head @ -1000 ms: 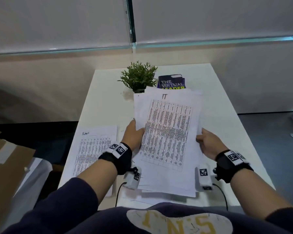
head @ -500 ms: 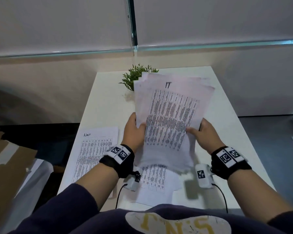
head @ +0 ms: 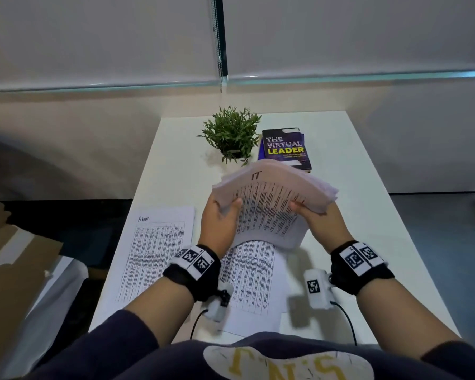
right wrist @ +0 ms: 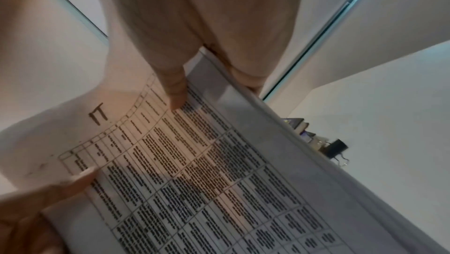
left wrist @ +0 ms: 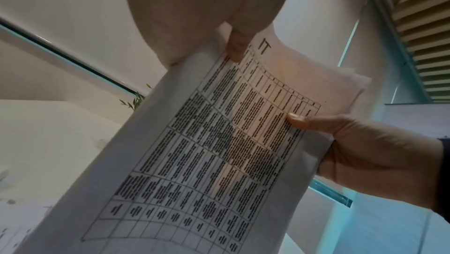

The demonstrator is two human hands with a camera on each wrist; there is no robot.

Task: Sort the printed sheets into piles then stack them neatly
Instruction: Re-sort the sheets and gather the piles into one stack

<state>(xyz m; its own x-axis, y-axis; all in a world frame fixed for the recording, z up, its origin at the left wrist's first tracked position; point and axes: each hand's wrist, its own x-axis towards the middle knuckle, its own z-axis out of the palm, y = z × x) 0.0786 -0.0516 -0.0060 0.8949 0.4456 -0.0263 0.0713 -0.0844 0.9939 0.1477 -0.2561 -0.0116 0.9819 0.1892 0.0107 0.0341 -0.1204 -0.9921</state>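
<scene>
I hold a bundle of printed sheets (head: 269, 204) above the white table (head: 348, 171), its top page marked "IT" and printed with a table. The bundle stands nearly upright, its top edge curling away from me. My left hand (head: 220, 215) grips its left edge with the thumb on the front page. My right hand (head: 316, 215) grips the right edge the same way. Both wrist views show the top page (left wrist: 219, 152) (right wrist: 194, 171) close up with a thumb (left wrist: 237, 46) (right wrist: 176, 92) pressed on it. A sheet marked "Admin" (head: 157, 253) lies flat at the left. Another printed sheet (head: 252, 281) lies under my hands.
A small green potted plant (head: 232, 135) and a dark book titled "The Virtual Leader" (head: 285, 148) stand at the back of the table. A black binder clip (right wrist: 337, 148) lies on the table to the right. Cardboard (head: 8, 270) sits on the floor at the left.
The bundle has come up off the table and tipped upright, baring one printed sheet that stays lying beneath. Both hands slid up its side edges and moved away from me.
</scene>
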